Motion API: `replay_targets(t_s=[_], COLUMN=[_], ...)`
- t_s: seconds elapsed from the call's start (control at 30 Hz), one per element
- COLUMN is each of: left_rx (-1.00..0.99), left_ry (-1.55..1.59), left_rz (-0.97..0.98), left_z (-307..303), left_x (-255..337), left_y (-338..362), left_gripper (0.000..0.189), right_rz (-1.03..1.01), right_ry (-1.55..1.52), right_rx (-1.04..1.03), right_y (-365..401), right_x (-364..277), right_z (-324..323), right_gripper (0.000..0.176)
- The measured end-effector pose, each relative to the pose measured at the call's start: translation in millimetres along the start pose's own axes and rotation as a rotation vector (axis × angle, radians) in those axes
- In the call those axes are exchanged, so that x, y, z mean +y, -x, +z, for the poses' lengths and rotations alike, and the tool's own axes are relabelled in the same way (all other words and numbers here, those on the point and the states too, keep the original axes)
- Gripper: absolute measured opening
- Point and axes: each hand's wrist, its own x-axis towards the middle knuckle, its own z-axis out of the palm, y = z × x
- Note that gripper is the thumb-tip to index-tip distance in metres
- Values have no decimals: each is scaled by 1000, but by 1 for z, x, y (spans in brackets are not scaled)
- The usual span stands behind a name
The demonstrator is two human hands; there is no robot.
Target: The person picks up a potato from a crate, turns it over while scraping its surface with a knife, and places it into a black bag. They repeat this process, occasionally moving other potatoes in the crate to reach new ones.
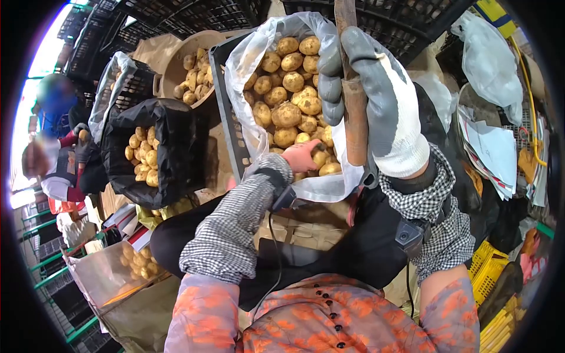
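Potatoes fill a black crate lined with a whitish plastic bag, straight ahead of me. My left hand, bare and pinkish, reaches among the potatoes at the crate's near edge; its fingers are curled down and partly hidden, and whatever they touch is unclear. My right hand, in a grey and white glove, is wrapped round a brown wooden handle held above the crate's right side. The handle's upper end leaves the top of the view.
A black-lined crate of potatoes and a round tub stand left. Two other people are at the far left. Papers, a plastic bag and a yellow crate lie right. Stacked black crates stand ahead.
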Motion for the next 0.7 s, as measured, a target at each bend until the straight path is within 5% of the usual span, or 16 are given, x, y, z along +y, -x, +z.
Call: replay_targets(t_s=[0.1,0.3,0.47,0.57,0.7], left_rx=[-43,295,476,572,823], left_ry=[629,1304,1291,1605,1366], left_rz=[-224,84,318,405,236], left_z=[-45,-119,-153,-152,-144], left_x=[16,65,96,111,107], left_y=[46,138,186,189,177], left_gripper=[62,78,91,84,81], right_rz=[-31,71,249,271,366], right_ry=[52,96,33,171,364], right_rx=[-50,-62,-210,-304,-250], right_y=[-2,-3,1,8,12], right_x=[-1,1,21,35,43], right_z=[-7,6,18,24,29], right_gripper=[19,35,19,23,39])
